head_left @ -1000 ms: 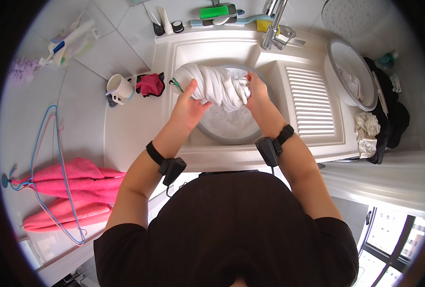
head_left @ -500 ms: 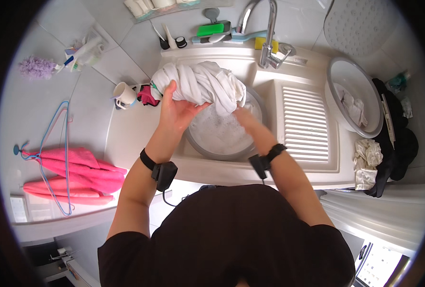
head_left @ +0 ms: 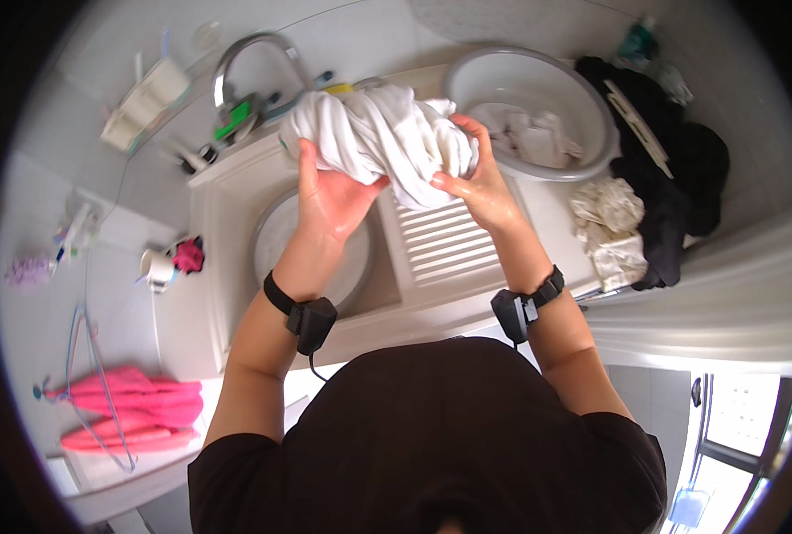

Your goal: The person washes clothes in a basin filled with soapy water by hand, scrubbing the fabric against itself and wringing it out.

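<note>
A bundled, twisted white cloth [head_left: 382, 142] hangs in the air between both hands, above the divide between the sink and its ribbed washboard [head_left: 449, 245]. Under its left part is my left hand [head_left: 338, 196], thumb up along the front and fingers hidden beneath the fabric. At the cloth's right end, my right hand [head_left: 480, 182] grips it with the thumb in front and fingers curled over the far side. Below my left forearm, a round grey basin [head_left: 276, 245] of water stands in the sink. What kind of garment the cloth is, I cannot tell.
A grey-rimmed basin [head_left: 596, 125] holding white cloth stands at the back right. Beside it lie crumpled cream fabric [head_left: 614, 227] and black clothes [head_left: 698, 169]. The curved faucet [head_left: 222, 76] rises behind the sink. A white mug [head_left: 155, 267] is at left, near pink towels [head_left: 138, 400].
My view has turned right. The cloth has moved from above the water basin toward the washboard side. My right hand, blurred below the cloth before, now grips its right end.
</note>
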### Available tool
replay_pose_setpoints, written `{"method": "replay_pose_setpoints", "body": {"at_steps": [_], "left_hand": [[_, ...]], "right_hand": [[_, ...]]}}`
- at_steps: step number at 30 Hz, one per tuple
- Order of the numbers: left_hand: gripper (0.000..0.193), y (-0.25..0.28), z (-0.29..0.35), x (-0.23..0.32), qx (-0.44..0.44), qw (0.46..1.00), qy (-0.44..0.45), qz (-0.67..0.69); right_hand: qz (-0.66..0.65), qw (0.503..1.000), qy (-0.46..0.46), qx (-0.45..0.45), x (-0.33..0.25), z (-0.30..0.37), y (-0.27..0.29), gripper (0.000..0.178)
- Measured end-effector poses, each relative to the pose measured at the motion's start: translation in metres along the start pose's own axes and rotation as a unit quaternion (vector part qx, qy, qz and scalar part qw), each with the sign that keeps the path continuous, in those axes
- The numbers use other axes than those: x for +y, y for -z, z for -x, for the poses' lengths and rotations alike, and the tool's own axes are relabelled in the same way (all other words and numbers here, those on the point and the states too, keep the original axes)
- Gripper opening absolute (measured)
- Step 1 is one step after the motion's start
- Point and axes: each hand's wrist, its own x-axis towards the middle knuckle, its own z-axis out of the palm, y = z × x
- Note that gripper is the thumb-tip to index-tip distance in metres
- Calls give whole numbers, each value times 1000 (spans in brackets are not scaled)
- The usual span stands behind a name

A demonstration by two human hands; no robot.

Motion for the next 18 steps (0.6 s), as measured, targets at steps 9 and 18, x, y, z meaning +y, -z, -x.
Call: {"method": "replay_pose_setpoints", "body": {"at_steps": [9, 18], "left_hand": [[39, -65, -101, -53, 67, 992, -23, -107], [54, -103, -167, -68, -32, 994, 89, 62]], "right_hand": [[-4, 973, 63, 221, -33, -25, 94, 40], [-60, 930, -86, 353, -63, -57, 156, 23]]}}
